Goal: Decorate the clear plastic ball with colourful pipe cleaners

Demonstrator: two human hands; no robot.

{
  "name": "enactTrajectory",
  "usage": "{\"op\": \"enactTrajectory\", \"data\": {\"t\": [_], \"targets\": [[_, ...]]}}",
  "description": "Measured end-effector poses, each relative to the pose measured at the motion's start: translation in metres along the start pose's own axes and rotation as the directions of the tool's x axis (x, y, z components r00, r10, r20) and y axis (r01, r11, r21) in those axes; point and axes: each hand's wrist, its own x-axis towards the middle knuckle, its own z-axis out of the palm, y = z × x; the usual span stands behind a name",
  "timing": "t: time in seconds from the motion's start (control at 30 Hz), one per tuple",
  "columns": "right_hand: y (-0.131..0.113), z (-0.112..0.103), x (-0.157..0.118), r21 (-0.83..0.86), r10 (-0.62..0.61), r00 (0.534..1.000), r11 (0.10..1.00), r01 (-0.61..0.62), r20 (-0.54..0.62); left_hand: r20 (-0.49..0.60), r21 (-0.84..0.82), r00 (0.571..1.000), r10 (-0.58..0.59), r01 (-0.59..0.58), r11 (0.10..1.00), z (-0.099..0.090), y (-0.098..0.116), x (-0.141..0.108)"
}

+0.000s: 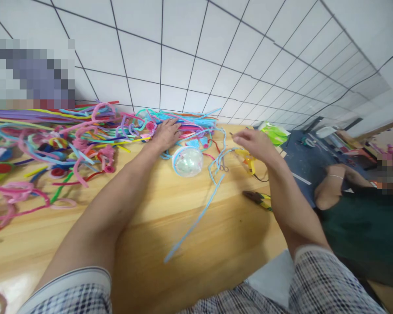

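Note:
My left hand (167, 134) rests with fingers spread on the pile of colourful pipe cleaners (190, 122) against the wall. My right hand (250, 141) is raised over the table's right part, fingers curled together; what they hold, if anything, is too small to make out. Between the hands sits a clear round ball (188, 161) with a light blue edge. Beside it lie small scissors (223, 165) among looped light blue stems. One blue pipe cleaner (194, 224) stretches toward the front. A yellow glue gun (249, 163) is below my right hand.
Pliers (258, 199) with yellow-black handles lie near my right forearm. Many tangled stems (81, 148) cover the left side. A green packet (275, 133) stands at the back right. Another person's arm (334, 185) rests at a dark blue table (298, 161) on the right.

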Motion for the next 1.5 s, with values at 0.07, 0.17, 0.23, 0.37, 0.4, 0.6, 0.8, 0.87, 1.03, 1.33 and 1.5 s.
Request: {"op": "enactTrajectory", "data": {"t": [0.07, 0.17, 0.23, 0.37, 0.4, 0.6, 0.8, 0.87, 1.03, 1.33, 1.5], "targets": [[0.0, 0.014, 0.043, -0.051, 0.05, 0.994, 0.997, -0.055, -0.098, 0.004, 0.0, 1.0, 0.003, -0.003, 1.0, -0.001, 0.002, -0.001], [0.001, 0.04, 0.102, -0.122, 0.025, 0.988, 0.992, -0.044, -0.152, 0.013, 0.025, 1.0, -0.002, 0.002, 1.0, -0.004, 0.005, -0.002], [0.001, 0.057, 0.132, -0.186, -0.014, 0.992, 0.983, -0.009, -0.124, 0.018, 0.035, 1.0, -0.003, 0.003, 0.999, -0.005, 0.006, -0.002], [0.0, 0.082, 0.165, -0.305, 0.028, 0.999, 0.952, -0.039, -0.043, 0.014, 0.02, 1.0, -0.003, 0.002, 1.0, -0.004, 0.004, -0.002], [0.0, 0.085, 0.169, -0.324, 0.045, 0.999, 0.945, -0.051, -0.024, 0.011, 0.015, 1.0, -0.003, 0.003, 1.0, -0.003, 0.003, -0.002], [-0.008, 0.067, 0.168, -0.428, 0.126, 0.99, 0.893, -0.138, -0.055, 0.016, -0.02, 1.0, -0.012, 0.013, 1.0, -0.004, 0.004, -0.002], [-0.017, -0.008, 0.13, -0.464, 0.221, 0.963, 0.844, -0.269, -0.157, 0.035, -0.01, 0.999, -0.034, 0.034, 0.999, -0.008, 0.009, -0.002], [-0.021, -0.04, 0.108, -0.474, 0.222, 0.953, 0.829, -0.296, -0.207, 0.028, -0.02, 0.999, -0.035, 0.036, 0.999, -0.009, 0.009, -0.002], [-0.021, -0.107, 0.027, -0.459, 0.137, 0.907, 0.826, -0.326, -0.399, 0.023, -0.13, 0.998, -0.059, 0.062, 0.99, -0.008, 0.01, -0.002], [-0.011, -0.026, -0.142, -0.088, -0.162, 0.983, 0.984, 0.155, -0.088, -0.132, -0.435, 0.983, -0.127, 0.058, 0.898, -0.027, 0.017, 0.004], [-0.014, 0.063, -0.194, 0.001, -0.478, 0.832, 0.867, 0.498, 0.283, -0.125, -0.575, 0.977, -0.175, 0.072, 0.815, -0.064, 0.048, 0.004]]}}
